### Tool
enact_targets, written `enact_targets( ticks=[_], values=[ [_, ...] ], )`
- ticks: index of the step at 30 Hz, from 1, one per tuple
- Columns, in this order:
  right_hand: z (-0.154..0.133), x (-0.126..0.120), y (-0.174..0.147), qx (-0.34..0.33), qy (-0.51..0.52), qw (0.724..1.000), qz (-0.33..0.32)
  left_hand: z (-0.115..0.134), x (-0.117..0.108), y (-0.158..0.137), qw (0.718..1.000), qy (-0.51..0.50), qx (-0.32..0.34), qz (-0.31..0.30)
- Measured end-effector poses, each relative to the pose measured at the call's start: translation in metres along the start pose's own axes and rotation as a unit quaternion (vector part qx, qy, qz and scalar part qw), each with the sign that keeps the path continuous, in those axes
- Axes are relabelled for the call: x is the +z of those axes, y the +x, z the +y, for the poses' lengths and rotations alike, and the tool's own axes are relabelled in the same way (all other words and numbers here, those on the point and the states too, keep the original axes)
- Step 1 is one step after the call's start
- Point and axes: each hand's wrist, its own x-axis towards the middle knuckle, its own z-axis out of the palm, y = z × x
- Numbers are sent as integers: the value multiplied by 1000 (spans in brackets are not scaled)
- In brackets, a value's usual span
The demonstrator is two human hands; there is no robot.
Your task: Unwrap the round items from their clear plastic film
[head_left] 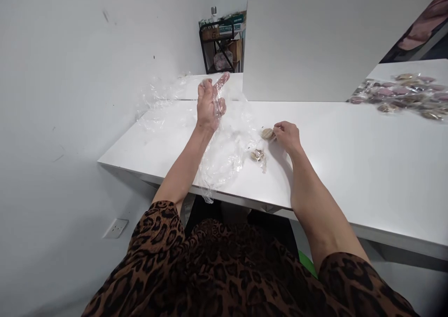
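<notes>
White table (336,154). Right hand (289,135) pinches the oval piece (267,134), at its nine o'clock, long axis roughly nine-to-three. Left hand (207,104), farther, at the piece's ten o'clock: half-curled among clear plastic (224,165), grip unclear.

head: our left hand (208,105) raised over worktop (336,168), clear film (224,161) across its fingers, trailing past near edge | our right hand (287,136) pinches tan oval piece (267,133) at its edge | wrapped piece (257,155) just beside, nearer us | heap of wrapped pieces (402,93) far right, by white panel (311,37)
</notes>
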Motion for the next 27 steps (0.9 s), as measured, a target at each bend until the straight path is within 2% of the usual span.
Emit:
enact_targets(
  ticks=[4,7,9,11,13,16,19,22,25,27],
  values=[
    [-4,-3,-2,-29,19,999,12,21,24,5,1000,13,14,2],
    [-10,-9,-5,-48,98,994,13,41,42,9,998,10,46,-28],
    [-16,-15,-10,-73,177,980,-48,53,52,11,996,15,72,-52],
    [-23,-21,-18,-101,226,956,-159,60,60,13,994,29,92,-60],
    [-32,-23,-27,-123,234,928,-263,62,62,14,993,35,102,-47],
    [-44,-21,-37,-114,284,895,-325,54,53,13,994,39,92,-34],
    [-52,-17,-40,-55,422,852,-307,35,31,12,996,57,65,-36],
    [-51,-20,-35,-36,534,813,-231,13,2,10,995,87,39,-13],
    [-45,-29,-28,-48,585,797,-142,-3,-24,5,991,132,7,2],
    [-42,-31,-25,-39,600,790,-122,-10,-37,0,988,156,-11,3]
  ],
)
